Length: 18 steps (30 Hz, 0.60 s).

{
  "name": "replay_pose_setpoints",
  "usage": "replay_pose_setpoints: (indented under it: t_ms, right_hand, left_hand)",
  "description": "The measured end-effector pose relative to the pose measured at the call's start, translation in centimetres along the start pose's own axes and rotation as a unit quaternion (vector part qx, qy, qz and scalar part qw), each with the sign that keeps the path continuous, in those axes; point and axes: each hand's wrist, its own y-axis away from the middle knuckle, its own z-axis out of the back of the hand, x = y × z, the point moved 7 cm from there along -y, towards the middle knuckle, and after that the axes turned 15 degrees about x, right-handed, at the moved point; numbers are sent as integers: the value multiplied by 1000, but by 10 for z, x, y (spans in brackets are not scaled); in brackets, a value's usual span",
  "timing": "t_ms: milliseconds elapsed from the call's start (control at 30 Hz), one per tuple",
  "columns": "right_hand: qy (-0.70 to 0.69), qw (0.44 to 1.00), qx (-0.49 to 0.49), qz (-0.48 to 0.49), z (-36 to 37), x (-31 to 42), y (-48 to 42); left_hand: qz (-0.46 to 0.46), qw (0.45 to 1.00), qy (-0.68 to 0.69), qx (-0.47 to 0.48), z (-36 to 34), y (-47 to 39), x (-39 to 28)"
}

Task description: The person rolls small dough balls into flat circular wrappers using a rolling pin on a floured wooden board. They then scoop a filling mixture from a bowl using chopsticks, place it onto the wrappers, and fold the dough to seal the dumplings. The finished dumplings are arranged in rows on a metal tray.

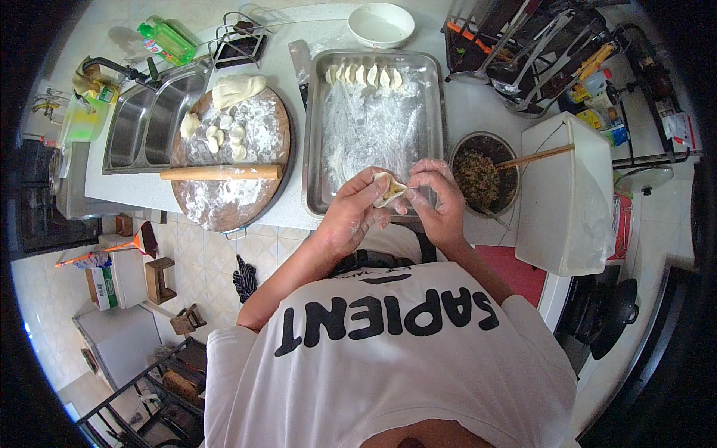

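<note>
My left hand [358,210] holds a partly folded dumpling [391,189] with filling showing, above the near edge of a floured metal tray [375,129]. The fingertips of my right hand [437,196] pinch the wrapper's right edge. Several folded dumplings [363,75] stand in a row at the tray's far end. To the right, a metal pot [486,173] contains minced filling, with chopsticks [532,156] resting in it. On the left, a round floured wooden board [224,201] bears a rolling pin [224,172], small dough pieces [237,133] and a larger dough lump [239,91].
A white bowl [381,26] is behind the tray, and a cleaver [300,59] lies at its left. The double sink [162,123] is at far left. A white plastic bin [566,196] stands right of the pot, below a rack of ladles [538,56].
</note>
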Motion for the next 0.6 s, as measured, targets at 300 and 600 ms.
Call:
replay_pose_setpoints:
  t_ms: [300, 600]
  right_hand:
    - [-5, 1000, 14, -16, -1, 2, -1]
    - [16, 999, 37, -11, -3, 3, -2]
  left_hand:
    - [-12, 998, -46, -30, 6, 0, 2]
    - [-1, 997, -73, -28, 5, 0, 2]
